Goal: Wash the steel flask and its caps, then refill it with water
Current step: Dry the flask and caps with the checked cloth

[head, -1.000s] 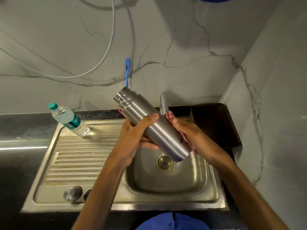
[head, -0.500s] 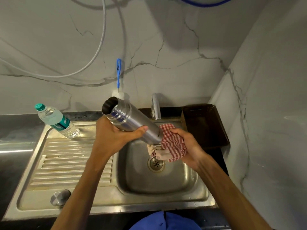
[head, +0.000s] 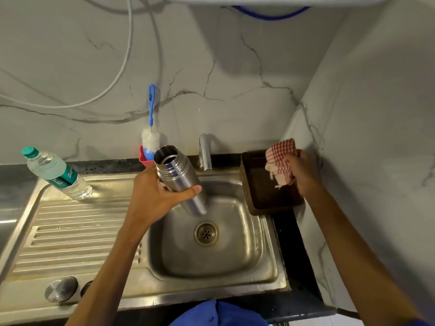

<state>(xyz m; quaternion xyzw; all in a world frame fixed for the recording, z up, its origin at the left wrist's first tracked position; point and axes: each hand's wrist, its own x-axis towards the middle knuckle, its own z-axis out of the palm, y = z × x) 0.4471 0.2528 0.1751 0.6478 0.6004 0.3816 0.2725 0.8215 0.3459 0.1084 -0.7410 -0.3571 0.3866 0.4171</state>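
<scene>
Fingers of our right hand (head: 300, 171) still bunched the checked cloth (head: 281, 161), now lifted off the flask (head: 180, 182) toward the tray (head: 266, 196), while our left hand (head: 155, 196) gripped it uncapped over the sink (head: 235, 255), wiped and seemingly ready for refilling.

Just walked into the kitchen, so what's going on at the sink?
A person is cleaning a steel flask. The left hand holds it, uncapped and tilted, over the sink. The right hand holds a checked cloth above a dark tray. A water bottle stands on the drainboard.
</scene>
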